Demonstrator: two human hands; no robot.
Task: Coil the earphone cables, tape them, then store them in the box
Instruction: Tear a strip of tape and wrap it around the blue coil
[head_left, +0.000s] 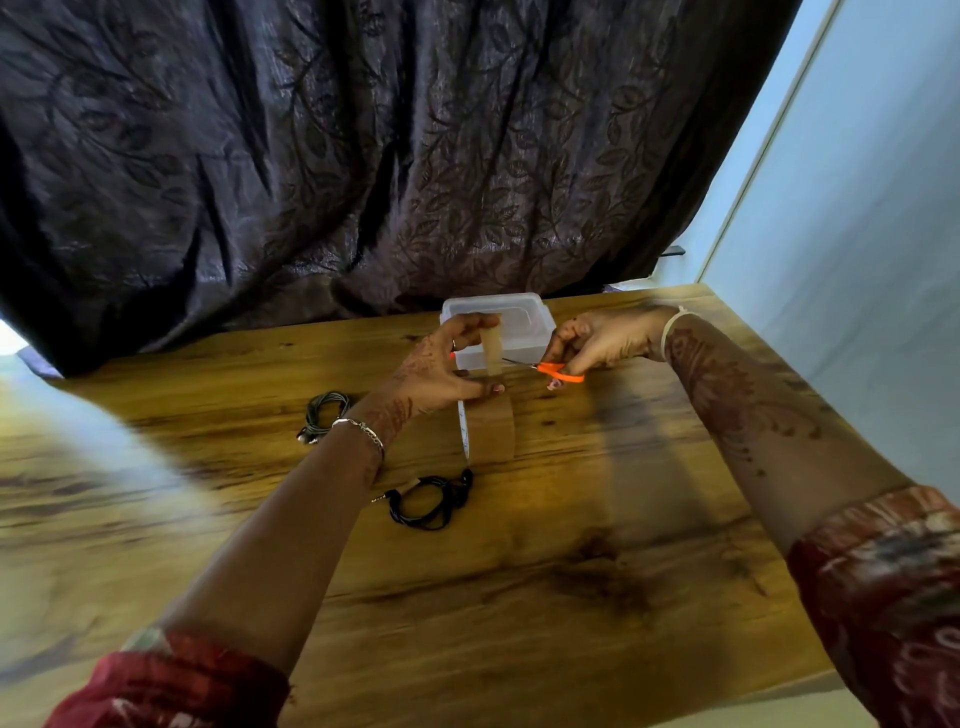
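Over the middle of the wooden table (571, 519) I see both hands working on the tape. My view has the left hand (441, 369) curled round the top of a brown tape roll (491, 428), its upper fingers pinching the end of a tape strip (491, 345) pulled straight up from the roll. Whether the roll rests on the table or hangs just above it, I cannot tell. The right hand (592, 340) grips orange-handled scissors (558, 370), fingers through the loops, with the thin blades pointing left and meeting the strip's right edge partway up; I cannot make out whether the blades are apart.

A translucent plastic box (519, 317) with its lid on sits right behind the hands at the table's far edge. A grey earphone coil (324, 415) lies on the table left of the left wrist. A black earphone coil (431, 501) lies nearer me, just below the roll, its plug sticking out to the left. Neither coil touches the box. A dark leaf-patterned curtain (363, 156) hangs behind the table.
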